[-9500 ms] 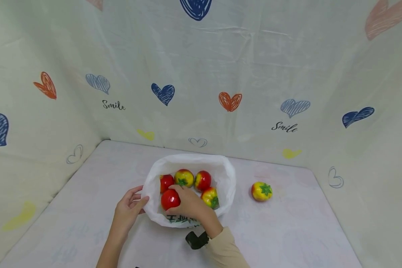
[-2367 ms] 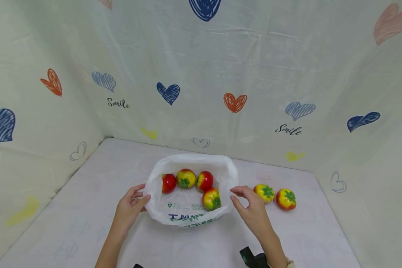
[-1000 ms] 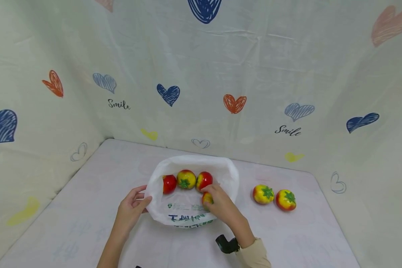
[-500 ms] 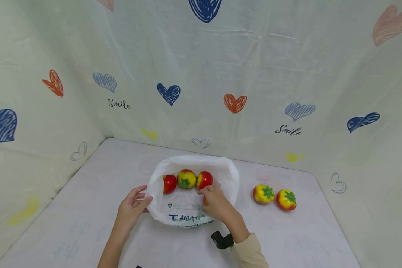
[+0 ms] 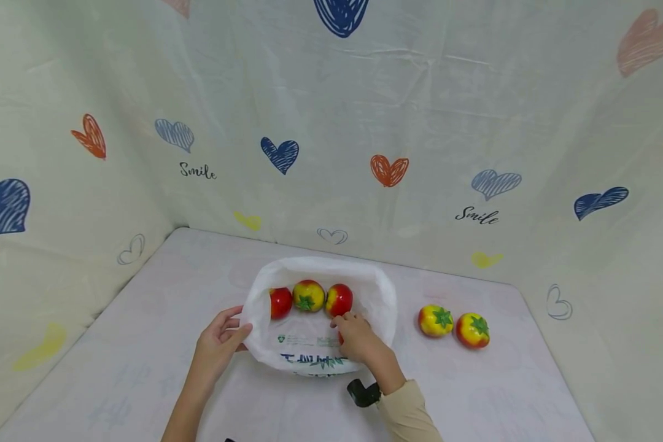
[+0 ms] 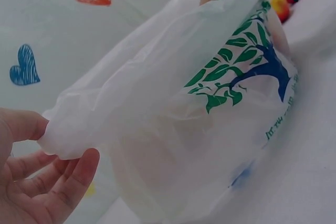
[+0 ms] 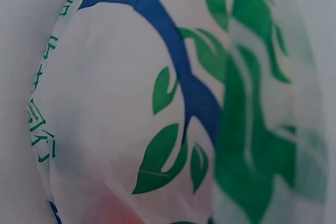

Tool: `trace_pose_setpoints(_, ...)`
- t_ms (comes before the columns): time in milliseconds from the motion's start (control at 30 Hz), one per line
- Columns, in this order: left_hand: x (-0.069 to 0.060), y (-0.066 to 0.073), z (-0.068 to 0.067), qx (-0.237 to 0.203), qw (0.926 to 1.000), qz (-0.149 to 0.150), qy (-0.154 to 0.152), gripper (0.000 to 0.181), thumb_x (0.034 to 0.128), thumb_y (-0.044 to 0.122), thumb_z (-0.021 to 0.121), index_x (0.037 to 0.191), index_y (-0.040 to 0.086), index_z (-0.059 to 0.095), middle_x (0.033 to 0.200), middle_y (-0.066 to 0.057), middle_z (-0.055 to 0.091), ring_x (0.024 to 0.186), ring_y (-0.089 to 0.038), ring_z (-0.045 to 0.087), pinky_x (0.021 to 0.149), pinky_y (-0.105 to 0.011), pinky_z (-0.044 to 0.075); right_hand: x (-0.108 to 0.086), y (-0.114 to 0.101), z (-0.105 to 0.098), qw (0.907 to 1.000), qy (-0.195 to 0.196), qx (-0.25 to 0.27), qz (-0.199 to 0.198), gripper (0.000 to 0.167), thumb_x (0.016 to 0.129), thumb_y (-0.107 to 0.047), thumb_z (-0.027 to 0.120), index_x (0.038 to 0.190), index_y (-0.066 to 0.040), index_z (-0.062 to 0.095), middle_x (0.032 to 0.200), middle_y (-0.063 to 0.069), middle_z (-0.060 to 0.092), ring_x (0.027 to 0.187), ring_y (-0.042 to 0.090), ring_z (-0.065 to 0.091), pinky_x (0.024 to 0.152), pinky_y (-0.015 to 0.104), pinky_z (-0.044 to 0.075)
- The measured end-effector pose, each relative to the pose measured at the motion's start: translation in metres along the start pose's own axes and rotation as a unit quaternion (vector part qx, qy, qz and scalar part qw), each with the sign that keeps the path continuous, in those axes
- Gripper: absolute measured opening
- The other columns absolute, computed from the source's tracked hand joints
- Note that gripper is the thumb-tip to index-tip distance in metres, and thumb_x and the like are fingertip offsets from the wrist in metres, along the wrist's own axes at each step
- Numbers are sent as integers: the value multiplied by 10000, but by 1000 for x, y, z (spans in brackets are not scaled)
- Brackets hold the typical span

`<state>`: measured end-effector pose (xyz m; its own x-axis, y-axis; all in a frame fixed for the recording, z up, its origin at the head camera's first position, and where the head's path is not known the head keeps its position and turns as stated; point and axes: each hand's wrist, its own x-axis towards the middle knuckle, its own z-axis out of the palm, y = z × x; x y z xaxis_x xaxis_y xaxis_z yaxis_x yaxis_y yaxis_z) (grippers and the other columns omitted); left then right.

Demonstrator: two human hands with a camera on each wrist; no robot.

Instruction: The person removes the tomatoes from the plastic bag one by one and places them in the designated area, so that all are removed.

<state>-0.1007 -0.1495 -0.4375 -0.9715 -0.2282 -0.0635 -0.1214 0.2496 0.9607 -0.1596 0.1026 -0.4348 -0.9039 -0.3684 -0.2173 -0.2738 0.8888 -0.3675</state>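
Note:
A white plastic bag (image 5: 271, 350) with green and blue print stands with its mouth wide apart in the head view. My left hand (image 5: 215, 347) pinches the bag's left rim between thumb and fingers, as the left wrist view also shows at the bag edge (image 6: 68, 142). Inside the bag, my right hand (image 5: 359, 341) grips a toy fruit (image 5: 340, 338), red and yellow, mostly hidden by the fingers. Along the bag's back wall lie a red fruit (image 5: 280, 303), a yellow fruit (image 5: 308, 296) with a green leafy top, and a red-and-yellow fruit (image 5: 339, 299).
Two more toy fruits, a nearer-left one (image 5: 435, 320) and a right one (image 5: 473, 331), sit on the white-covered table (image 5: 508, 393) right of the bag. A heart-printed curtain (image 5: 331, 110) surrounds the table. Printed bag wall (image 7: 115, 103) fills the right wrist view.
Over the earlier frames, one fruit left the bag and now sits on the table beside the other. My right hand went back into the bag and closed round another. The left hand stays put.

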Motion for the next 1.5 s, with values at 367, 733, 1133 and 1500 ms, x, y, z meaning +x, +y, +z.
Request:
trace_pose_setpoints(367,-1,9,-2,45,9990,-406,-162,496,898,288,614,1333,117,450,1160,-153,559,891,-166,644,738,-214,555,2,3,1,9991,-2,349,241,472,718,-81,760,1148,-81,566,1002,75,542,917,224,435,763,366,533)
trace_pose_setpoints(733,-2,9,-2,49,9994,-314,-165,488,897,276,618,1324,101,458,1146,-165,565,853,-133,640,730,-221,558,0,5,2,9982,2,474,356,595,704,-135,794,1195,-58,467,1091,129,514,994,278,444,862,454,516)
trace_pose_setpoints(1133,1,1,-1,63,9996,-269,-101,512,888,325,622,1325,116,458,1156,-167,566,888,-177,647,739,-239,562,-2,2,-3,9979,-21,490,422,629,700,-106,785,1202,-68,409,1127,144,483,1008,281,435,864,461,519)
trace_pose_setpoints(1500,4,-7,0,64,9999,-120,-57,535,879,338,632,1327,103,457,1122,-161,575,845,-148,645,705,-236,565,-4,1,-1,9986,16,423,313,643,691,-128,797,1212,-76,424,1230,182,475,1037,308,443,864,491,516)
